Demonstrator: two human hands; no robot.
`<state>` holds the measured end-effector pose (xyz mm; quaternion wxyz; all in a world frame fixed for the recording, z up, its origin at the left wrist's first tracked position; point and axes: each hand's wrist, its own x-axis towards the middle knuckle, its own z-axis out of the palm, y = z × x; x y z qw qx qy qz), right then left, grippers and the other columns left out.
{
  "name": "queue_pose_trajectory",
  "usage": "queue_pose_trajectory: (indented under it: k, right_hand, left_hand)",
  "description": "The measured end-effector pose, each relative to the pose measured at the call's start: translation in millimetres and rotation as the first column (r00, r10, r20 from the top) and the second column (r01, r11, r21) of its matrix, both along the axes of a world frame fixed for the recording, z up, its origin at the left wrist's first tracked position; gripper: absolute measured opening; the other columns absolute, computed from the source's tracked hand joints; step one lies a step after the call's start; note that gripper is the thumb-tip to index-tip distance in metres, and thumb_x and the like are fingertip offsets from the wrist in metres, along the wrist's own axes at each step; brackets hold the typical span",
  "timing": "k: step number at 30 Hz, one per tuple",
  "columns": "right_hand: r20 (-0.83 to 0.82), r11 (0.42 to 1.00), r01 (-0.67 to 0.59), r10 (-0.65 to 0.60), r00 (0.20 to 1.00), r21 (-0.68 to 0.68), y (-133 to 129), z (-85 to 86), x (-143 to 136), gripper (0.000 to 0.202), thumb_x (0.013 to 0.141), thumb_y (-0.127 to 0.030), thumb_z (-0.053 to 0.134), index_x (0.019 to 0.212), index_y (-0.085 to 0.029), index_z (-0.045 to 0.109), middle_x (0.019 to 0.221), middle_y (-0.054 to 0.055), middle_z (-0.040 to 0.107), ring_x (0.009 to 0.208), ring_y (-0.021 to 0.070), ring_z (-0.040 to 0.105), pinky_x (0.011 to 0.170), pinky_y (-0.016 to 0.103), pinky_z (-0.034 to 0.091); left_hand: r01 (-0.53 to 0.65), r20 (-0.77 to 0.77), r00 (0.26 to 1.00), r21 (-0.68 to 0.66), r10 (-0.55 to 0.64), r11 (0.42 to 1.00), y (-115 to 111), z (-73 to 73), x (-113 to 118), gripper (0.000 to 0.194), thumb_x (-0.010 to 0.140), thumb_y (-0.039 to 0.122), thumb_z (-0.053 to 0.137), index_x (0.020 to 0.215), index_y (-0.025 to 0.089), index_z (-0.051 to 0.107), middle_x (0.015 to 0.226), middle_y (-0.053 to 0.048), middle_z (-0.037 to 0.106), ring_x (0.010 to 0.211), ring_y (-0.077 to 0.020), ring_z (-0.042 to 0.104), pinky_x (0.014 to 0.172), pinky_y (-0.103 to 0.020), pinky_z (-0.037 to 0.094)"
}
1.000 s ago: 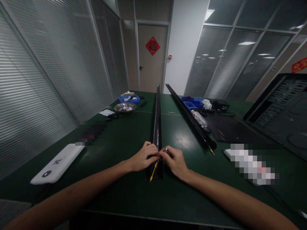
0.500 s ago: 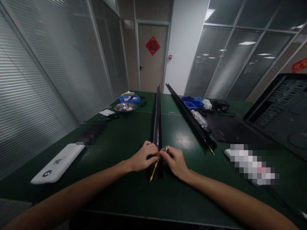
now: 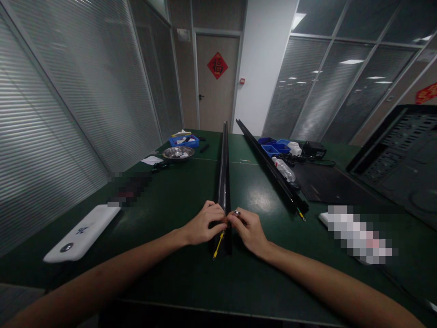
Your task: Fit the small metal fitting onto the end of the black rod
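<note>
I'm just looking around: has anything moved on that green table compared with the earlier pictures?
Nothing has visibly changed. The left hand and right hand stay with their fingertips together at the near end of the middle black rail; what they pinch is hidden. The yellow wire end and the other black rail lie as before.

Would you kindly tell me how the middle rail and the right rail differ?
The middle rail runs almost straight ahead, while the right rail lies on a slant. The left hand and right hand are at the middle rail's near end; neither touches the right rail. A yellow wire shows at the middle rail's near end, a green-and-yellow wire at the right rail's. Both rails are long, black and on the table.
</note>
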<state>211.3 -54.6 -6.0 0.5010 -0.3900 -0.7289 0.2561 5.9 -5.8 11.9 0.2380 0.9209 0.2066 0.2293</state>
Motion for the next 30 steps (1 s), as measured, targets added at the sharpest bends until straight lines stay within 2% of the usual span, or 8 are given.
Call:
queue_pose_trajectory:
  k: [7,15,19,26,30]
  right_hand:
    - [-0.027,0.995,0.011,-0.014,1.000,-0.100,0.4,-2.1,-0.2,0.029,0.099,-0.038,0.061,0.080,-0.018,0.067,0.069,-0.001,0.063,0.059,0.0135,0.056,0.057,0.024,0.043]
    - [0.010,1.000,0.010,-0.011,1.000,0.030,0.0,0.8,0.1,0.033,0.104,-0.036,0.053,0.081,-0.019,0.068,0.075,0.002,0.064,0.066,0.0158,0.058,0.065,0.027,0.047]
    - [0.011,1.000,0.004,-0.004,1.000,0.021,0.3,0.8,0.1,0.034,0.104,-0.039,0.053,0.080,-0.019,0.068,0.074,0.002,0.064,0.064,0.0154,0.057,0.063,0.026,0.046]
    - [-0.018,0.997,0.009,-0.010,1.000,-0.083,0.4,-0.9,-0.1,0.032,0.100,-0.041,0.059,0.079,-0.018,0.067,0.067,-0.001,0.061,0.058,0.0135,0.055,0.056,0.024,0.043]
    - [-0.019,0.999,0.018,-0.019,1.000,-0.045,0.4,-0.7,0.1,0.030,0.101,-0.037,0.058,0.080,-0.018,0.067,0.070,-0.001,0.062,0.061,0.0141,0.056,0.059,0.025,0.044]
  left_hand:
    - [0.005,-0.020,1.000,-0.035,-0.005,0.999,2.0,-1.1,0.7,0.020,0.105,0.027,0.050,0.099,0.020,0.068,0.098,-0.003,0.068,0.102,-0.0209,0.058,0.100,-0.039,0.031]
    - [-0.001,-0.007,1.000,0.018,0.001,1.000,1.1,-1.0,-0.4,0.020,0.104,0.030,0.052,0.096,0.019,0.067,0.096,-0.004,0.069,0.101,-0.0220,0.058,0.101,-0.040,0.030]
    - [0.001,-0.010,1.000,0.014,0.000,1.000,1.8,-1.5,-0.6,0.020,0.103,0.030,0.053,0.094,0.019,0.067,0.096,-0.004,0.068,0.101,-0.0220,0.058,0.100,-0.040,0.031]
    - [0.009,-0.015,1.000,-0.022,-0.009,1.000,3.3,-4.3,0.4,0.017,0.105,0.024,0.051,0.100,0.021,0.067,0.098,-0.002,0.067,0.103,-0.0206,0.058,0.101,-0.039,0.030]
    - [0.008,-0.012,1.000,-0.010,-0.008,1.000,1.8,-2.3,0.3,0.017,0.105,0.025,0.052,0.100,0.020,0.067,0.097,-0.002,0.067,0.102,-0.0208,0.058,0.100,-0.039,0.029]
